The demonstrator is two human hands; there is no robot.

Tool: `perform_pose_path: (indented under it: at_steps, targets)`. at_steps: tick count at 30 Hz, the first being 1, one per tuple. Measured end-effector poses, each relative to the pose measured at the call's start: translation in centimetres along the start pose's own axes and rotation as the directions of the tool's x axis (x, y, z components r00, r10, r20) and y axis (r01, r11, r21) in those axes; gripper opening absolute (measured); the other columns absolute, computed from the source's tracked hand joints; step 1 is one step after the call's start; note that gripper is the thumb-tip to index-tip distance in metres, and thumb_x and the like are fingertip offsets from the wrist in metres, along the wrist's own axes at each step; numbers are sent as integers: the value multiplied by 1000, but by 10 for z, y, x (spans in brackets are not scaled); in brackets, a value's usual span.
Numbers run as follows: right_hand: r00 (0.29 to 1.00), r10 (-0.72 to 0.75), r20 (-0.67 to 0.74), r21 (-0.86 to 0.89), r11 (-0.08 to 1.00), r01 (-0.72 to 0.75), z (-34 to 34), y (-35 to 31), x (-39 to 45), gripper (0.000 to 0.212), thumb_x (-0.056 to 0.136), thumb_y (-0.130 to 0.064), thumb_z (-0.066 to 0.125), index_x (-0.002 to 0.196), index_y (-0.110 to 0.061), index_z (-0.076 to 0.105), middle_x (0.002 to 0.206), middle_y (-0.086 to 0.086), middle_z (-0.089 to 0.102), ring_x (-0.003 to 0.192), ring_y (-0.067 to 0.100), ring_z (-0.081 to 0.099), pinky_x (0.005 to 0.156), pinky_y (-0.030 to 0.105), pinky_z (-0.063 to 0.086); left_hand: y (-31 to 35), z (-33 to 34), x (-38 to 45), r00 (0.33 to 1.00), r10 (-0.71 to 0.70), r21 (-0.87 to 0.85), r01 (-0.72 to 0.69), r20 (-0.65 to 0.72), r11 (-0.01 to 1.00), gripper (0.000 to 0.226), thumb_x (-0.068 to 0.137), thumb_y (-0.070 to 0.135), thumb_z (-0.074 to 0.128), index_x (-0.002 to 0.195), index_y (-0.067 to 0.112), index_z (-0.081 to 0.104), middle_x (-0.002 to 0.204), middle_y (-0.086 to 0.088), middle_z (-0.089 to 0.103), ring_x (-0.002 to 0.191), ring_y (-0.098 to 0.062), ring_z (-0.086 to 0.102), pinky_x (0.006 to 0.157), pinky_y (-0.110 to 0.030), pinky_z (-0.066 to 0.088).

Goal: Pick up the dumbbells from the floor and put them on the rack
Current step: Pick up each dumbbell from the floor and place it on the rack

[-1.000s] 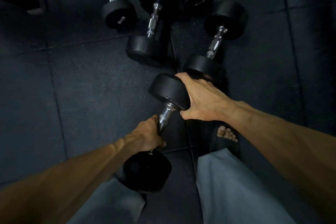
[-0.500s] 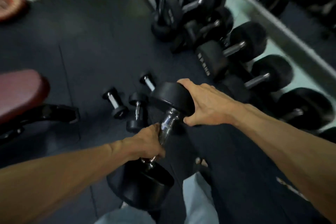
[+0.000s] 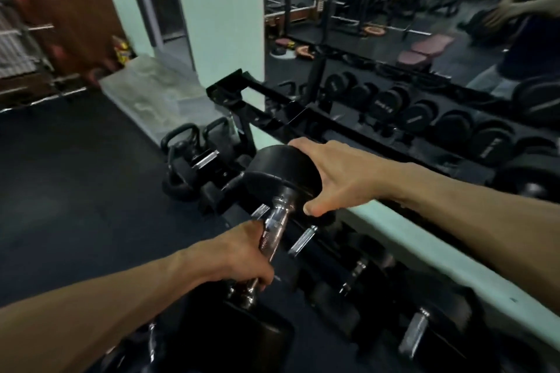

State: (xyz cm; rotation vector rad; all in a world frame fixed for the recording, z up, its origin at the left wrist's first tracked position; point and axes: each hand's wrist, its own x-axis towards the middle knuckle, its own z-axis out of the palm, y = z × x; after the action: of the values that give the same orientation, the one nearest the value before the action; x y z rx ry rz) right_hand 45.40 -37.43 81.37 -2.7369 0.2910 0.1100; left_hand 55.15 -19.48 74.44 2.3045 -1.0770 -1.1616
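Dumbbell [image 3: 280,191] hangs in the air between us: our left hand [image 3: 239,254] grips its chrome handle, our right hand [image 3: 336,175] cups the upper head. We're mid-carry; next we need a free slot on the rack [image 3: 303,121].

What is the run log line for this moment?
left hand: grips handle | right hand: holds dumbbell head | rack: ahead
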Motion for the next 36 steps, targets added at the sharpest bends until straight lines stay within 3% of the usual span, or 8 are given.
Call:
perform_pose_path:
  at_steps: [6, 9, 12, 16, 24, 28, 31, 36]
  targets:
    - [997, 82, 12, 14, 997, -82, -62, 83, -5, 86, 64, -31, 82, 136, -29, 34, 82, 6, 72, 67, 8, 68, 69, 35, 58, 84, -9, 67, 992, 75, 60, -81, 103, 995, 36, 66, 10, 78, 85, 23, 51, 76, 3, 64, 64, -9, 62, 56, -24, 51]
    - [985, 168, -23, 54, 985, -167, -77, 127, -4, 85, 62, -32, 82, 133, -34, 35, 83, 0, 72, 69, 8, 69, 72, 37, 59, 118, -15, 110, 982, 122, 132, -141, 144, 981, 37, 66, 15, 78, 85, 25, 48, 78, 7, 61, 66, -6, 60, 54, -21, 46]
    - [963, 264, -51, 107, 960, -257, -85, 169, -3, 86, 61, -33, 83, 133, -34, 36, 89, -4, 72, 78, 9, 70, 79, 37, 58, 144, -20, 156, 964, 157, 176, -196, 213, 965, 38, 63, 14, 77, 92, 21, 53, 79, 5, 65, 72, -11, 65, 62, -26, 53]
    - [933, 357, -46, 161, 924, -346, -95, 223, 2, 90, 61, -33, 85, 136, -33, 35, 93, -3, 72, 79, 8, 70, 77, 36, 59, 179, -18, 212, 946, 179, 197, -237, 270, 951, 43, 61, 10, 77, 97, 19, 54, 83, 2, 67, 75, -13, 67, 61, -25, 52]
    - [882, 472, 10, 80, 879, -471, -113, 323, -1, 92, 62, -30, 84, 138, -36, 32, 87, -6, 67, 74, 10, 67, 72, 36, 59, 249, 17, 296, 926, 187, 214, -266, 329, 940, 34, 67, 11, 76, 94, 16, 56, 86, -1, 65, 80, -16, 65, 72, -29, 57]
    - [894, 448, 12, 57, 892, -448, -122, 372, -8, 92, 64, -28, 83, 141, -31, 32, 71, -11, 64, 73, 11, 66, 79, 39, 57, 284, 40, 330, 919, 181, 186, -257, 350, 948, 27, 72, 11, 76, 90, 16, 56, 76, 4, 60, 68, -9, 60, 65, -24, 52]
    - [897, 442, 24, 11, 897, -442, -124, 410, -11, 95, 63, -32, 82, 142, -28, 29, 75, -7, 65, 79, 15, 64, 82, 42, 54, 305, 58, 357, 926, 176, 182, -247, 335, 952, 31, 68, 12, 77, 91, 16, 57, 81, 3, 61, 71, -10, 61, 62, -23, 51]
    - [886, 461, 46, 0, 887, -462, -120, 458, -16, 102, 64, -34, 81, 147, -27, 22, 79, 4, 69, 73, 17, 66, 77, 40, 56, 326, 83, 392, 935, 150, 180, -216, 321, 960, 35, 69, 12, 77, 95, 18, 54, 86, 2, 61, 72, -9, 59, 55, -18, 44]
